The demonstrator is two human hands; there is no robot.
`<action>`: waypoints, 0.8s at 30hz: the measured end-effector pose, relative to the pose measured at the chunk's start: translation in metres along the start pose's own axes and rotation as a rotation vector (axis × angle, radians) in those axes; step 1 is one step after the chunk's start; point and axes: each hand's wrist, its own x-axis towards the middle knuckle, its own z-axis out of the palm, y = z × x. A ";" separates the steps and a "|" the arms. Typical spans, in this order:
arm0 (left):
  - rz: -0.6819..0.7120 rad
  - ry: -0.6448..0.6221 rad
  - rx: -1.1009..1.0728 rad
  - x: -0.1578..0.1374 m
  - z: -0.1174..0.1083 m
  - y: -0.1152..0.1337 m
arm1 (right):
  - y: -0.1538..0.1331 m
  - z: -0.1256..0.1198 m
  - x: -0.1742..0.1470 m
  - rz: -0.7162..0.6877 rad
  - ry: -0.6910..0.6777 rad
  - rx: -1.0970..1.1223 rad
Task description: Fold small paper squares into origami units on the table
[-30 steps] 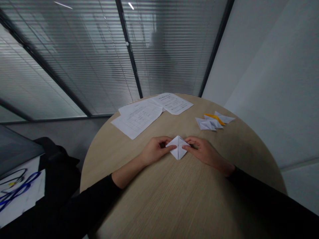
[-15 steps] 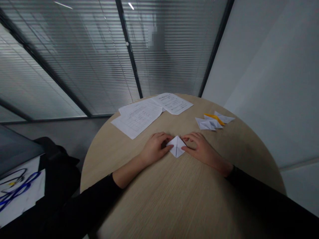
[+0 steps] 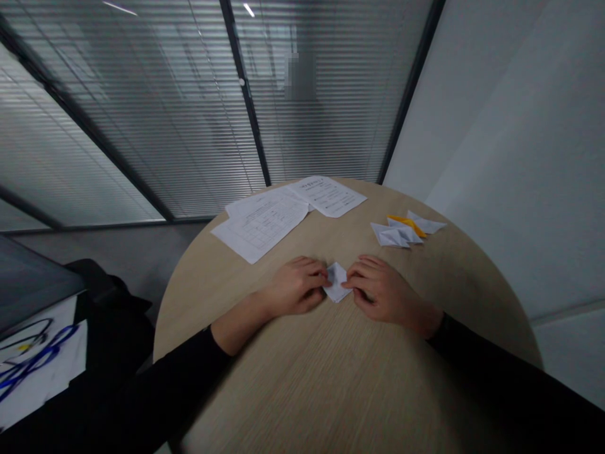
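Observation:
A small folded square of white paper (image 3: 336,284) lies diamond-wise between my hands, low over the middle of the table. My left hand (image 3: 299,285) pinches its left corner, with the fingers bent over that edge. At the right corner, my right hand (image 3: 380,290) grips the paper between thumb and fingers. Both side corners are covered by fingertips; the top and bottom points show. Its upper face looks smooth and slightly shaded.
The round wooden table (image 3: 283,384) carries printed sheets (image 3: 265,224) at the back left. Folded paper boats (image 3: 399,236), white with one yellow, sit at the back right. Left of the table, papers (image 3: 61,369) and a blue lanyard (image 3: 40,359) rest on something dark.
My fingers have shifted on the folded paper, from lying along its sides to pinching the side corners. The centre crease facing me earlier no longer shows, and the paper looks smaller.

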 end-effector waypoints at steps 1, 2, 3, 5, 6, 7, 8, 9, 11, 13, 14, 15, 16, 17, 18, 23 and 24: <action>0.010 -0.006 -0.012 0.000 0.000 0.000 | -0.001 -0.001 0.000 -0.006 -0.002 0.005; 0.005 -0.007 -0.026 0.000 0.000 0.001 | -0.002 -0.001 0.000 -0.003 0.001 0.008; -0.012 -0.005 -0.040 0.001 0.000 0.001 | -0.003 -0.001 0.001 0.012 0.004 0.008; -0.065 -0.002 -0.062 0.002 0.002 0.003 | -0.004 0.003 0.002 0.076 0.010 0.004; -0.099 0.007 -0.062 0.003 0.004 0.004 | -0.005 0.005 0.002 0.117 0.014 0.002; -0.137 0.019 -0.053 0.004 0.005 0.004 | -0.005 0.008 0.003 0.158 0.021 0.002; -0.175 0.029 -0.038 0.004 0.006 0.005 | -0.004 0.010 0.002 0.193 0.023 0.006; -0.211 0.039 -0.022 0.004 0.007 0.005 | -0.003 0.012 0.002 0.222 0.020 0.014; -0.263 0.053 -0.006 0.004 0.008 0.003 | -0.001 0.015 0.000 0.253 0.005 0.035; -0.257 0.038 -0.026 0.002 0.010 0.001 | 0.003 0.018 -0.002 0.260 -0.015 0.058; -0.242 0.030 -0.042 0.001 0.011 0.000 | 0.004 0.018 -0.003 0.258 -0.021 0.068; -0.227 0.026 -0.059 0.000 0.013 -0.002 | 0.005 0.019 -0.004 0.260 -0.022 0.076; -0.219 0.026 -0.074 -0.001 0.014 -0.003 | 0.006 0.020 -0.004 0.267 -0.020 0.082; -0.218 0.030 -0.086 -0.002 0.015 -0.004 | 0.007 0.020 -0.005 0.278 -0.017 0.086; -0.222 0.034 -0.095 -0.002 0.015 -0.004 | 0.007 0.021 -0.005 0.290 -0.014 0.089; -0.220 0.023 -0.110 -0.002 0.013 -0.001 | 0.002 0.020 -0.004 0.281 -0.009 0.068; -0.219 0.024 -0.114 -0.002 0.012 0.000 | 0.001 0.020 -0.003 0.277 -0.005 0.062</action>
